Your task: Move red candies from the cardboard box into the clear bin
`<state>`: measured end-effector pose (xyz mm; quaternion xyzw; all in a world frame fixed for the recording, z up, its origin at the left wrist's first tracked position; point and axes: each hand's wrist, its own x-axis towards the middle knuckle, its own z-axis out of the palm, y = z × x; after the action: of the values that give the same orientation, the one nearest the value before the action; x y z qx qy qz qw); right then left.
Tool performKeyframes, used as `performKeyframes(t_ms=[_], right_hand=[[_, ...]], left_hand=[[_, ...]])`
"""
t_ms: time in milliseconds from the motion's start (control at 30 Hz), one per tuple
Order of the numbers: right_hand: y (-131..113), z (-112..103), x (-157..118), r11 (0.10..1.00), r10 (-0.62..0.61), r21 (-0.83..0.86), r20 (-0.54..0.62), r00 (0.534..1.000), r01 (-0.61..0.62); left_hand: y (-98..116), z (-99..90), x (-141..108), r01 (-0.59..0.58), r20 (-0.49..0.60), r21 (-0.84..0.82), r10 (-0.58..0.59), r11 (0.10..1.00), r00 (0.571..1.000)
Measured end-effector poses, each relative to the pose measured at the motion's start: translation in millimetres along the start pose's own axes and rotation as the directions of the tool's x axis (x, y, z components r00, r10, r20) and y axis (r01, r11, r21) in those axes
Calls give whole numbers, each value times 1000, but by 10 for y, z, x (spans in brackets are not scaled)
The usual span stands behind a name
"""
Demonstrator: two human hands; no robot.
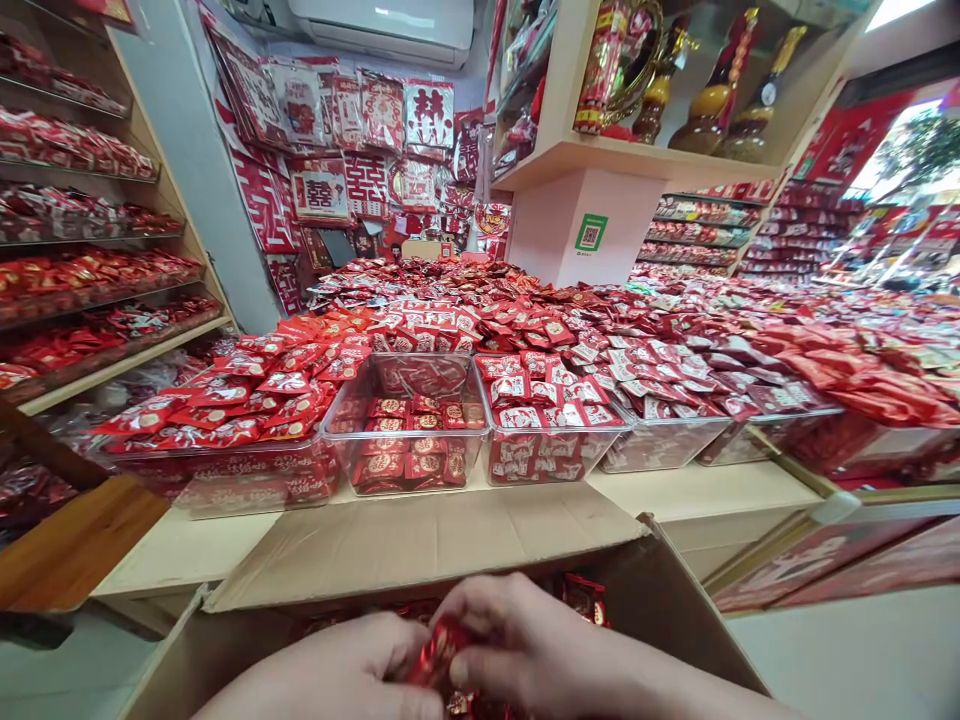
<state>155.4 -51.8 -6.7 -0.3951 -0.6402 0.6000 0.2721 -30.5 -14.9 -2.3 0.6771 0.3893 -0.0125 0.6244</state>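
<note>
Both my hands are low in the view, inside an open cardboard box [427, 540]. Between them is a shiny red candy-type packet [435, 655] with gold marks. My right hand [525, 640] curls over it, with its fingers bent round the packet and the thumb at its near side. My left hand [345, 660] presses in from the other side with bent fingers; its fingertips are partly hidden. More red packets [583, 597] lie deeper in the box, mostly behind my hands. Beyond the flap stands a clear plastic bin [409, 465], part-filled with neat rows of similar red packets.
Heaped bins flank it: orange-red packets [262, 390] to the left, red-and-white packets [547, 400] to the right. A pale counter [690, 490] carries them. Wooden shelves [127, 370] stand at left, a brown wooden board [82, 540] below them. A cabinet [577, 180] overhangs the back.
</note>
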Motion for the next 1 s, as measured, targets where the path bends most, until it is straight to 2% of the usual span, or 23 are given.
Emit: performKeyframes(t_ms=[67, 133, 267, 367, 467, 533, 567, 633, 700, 733, 767, 800, 867, 933, 1000], right_hand=[[-31, -47, 16, 966, 3, 260, -62, 998, 13], [-11, -83, 47, 921, 16, 388, -104, 994, 26], [34, -129, 92, 881, 99, 473, -181, 979, -1], [48, -139, 102, 888, 112, 460, -221, 969, 2], [41, -143, 84, 959, 23, 278, -281, 959, 59], [18, -150, 55, 985, -169, -24, -335, 927, 171], [2, -154, 38, 946, -307, -206, -324, 895, 250], [-32, -158, 5, 766, -558, -505, -215, 801, 398], [-59, -151, -17, 612, -686, -626, -115, 719, 483], [-67, -142, -22, 600, -699, -632, -115, 706, 490], [-69, -129, -24, 633, -681, -610, -145, 717, 478], [-65, -112, -21, 701, -636, -550, -197, 746, 453], [-34, -72, -3, 876, -461, -310, -307, 833, 370], [26, -33, 31, 961, -272, -42, -328, 904, 274], [99, -7, 73, 976, -176, 68, -304, 936, 205]], left_hand=[[43, 21, 30, -85, -39, -179, 79, 980, 996], [43, 41, 66, -177, -93, -227, 159, 958, 983], [-5, 55, 111, -213, -144, -276, 178, 937, 973], [-33, 58, 141, -227, -144, -323, 190, 919, 971], [-41, 76, 177, -259, -210, -390, 189, 883, 959], [-25, 91, 186, -268, -259, -531, 147, 804, 955], [-11, 97, 183, -267, -274, -615, 116, 742, 955], [18, 105, 168, -276, -309, -729, 59, 627, 949], [33, 112, 161, -342, -401, -725, 38, 598, 915], [31, 116, 165, -391, -468, -682, 41, 619, 883], [23, 123, 175, -442, -537, -623, 58, 646, 842], [11, 131, 188, -489, -596, -560, 84, 669, 799], [-13, 146, 215, -550, -676, -457, 129, 699, 725], [-27, 152, 229, -579, -703, -417, 155, 700, 694], [-30, 142, 227, -596, -713, -409, 166, 691, 682]])
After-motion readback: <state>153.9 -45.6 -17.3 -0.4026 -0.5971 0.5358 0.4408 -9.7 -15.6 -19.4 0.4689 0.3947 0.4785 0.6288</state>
